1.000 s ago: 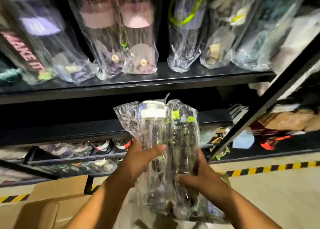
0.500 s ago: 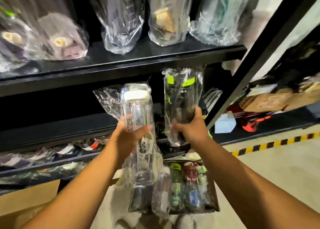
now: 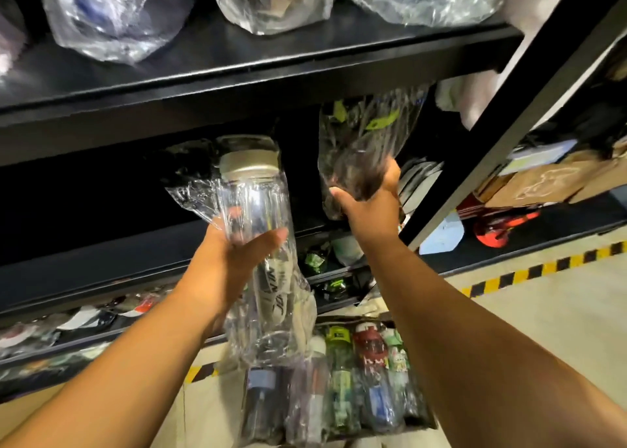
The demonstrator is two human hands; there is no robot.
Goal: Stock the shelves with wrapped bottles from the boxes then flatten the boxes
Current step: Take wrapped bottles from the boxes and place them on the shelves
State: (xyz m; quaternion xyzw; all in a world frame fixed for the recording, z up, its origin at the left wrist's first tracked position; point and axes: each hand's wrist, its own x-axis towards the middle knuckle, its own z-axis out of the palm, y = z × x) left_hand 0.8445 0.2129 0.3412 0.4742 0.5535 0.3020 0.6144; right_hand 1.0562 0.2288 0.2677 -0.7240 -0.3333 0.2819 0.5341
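Note:
My left hand [image 3: 234,261] grips a clear wrapped bottle with a white lid [image 3: 252,196], held upright in front of the dark middle shelf opening. My right hand [image 3: 369,206] grips a dark wrapped bottle with green tags [image 3: 363,142] from below and holds it up inside the opening, just under the upper shelf board [image 3: 237,74]. Below my arms an open box [image 3: 420,424] on the floor holds several wrapped bottles [image 3: 342,379] lying side by side.
Wrapped bottles [image 3: 112,16] stand on the upper shelf. A black upright post [image 3: 492,142] slants along the right of the opening. Lower shelves hold mixed wrapped goods [image 3: 84,315]. A yellow-black floor stripe [image 3: 543,267] runs at right, with cardboard items [image 3: 543,179] on the neighbouring rack.
The two bottles, held together a second ago, have been parted. My right hand has carried the dark bottle up and into the shelf opening; my left hand has stayed lower with the clear one.

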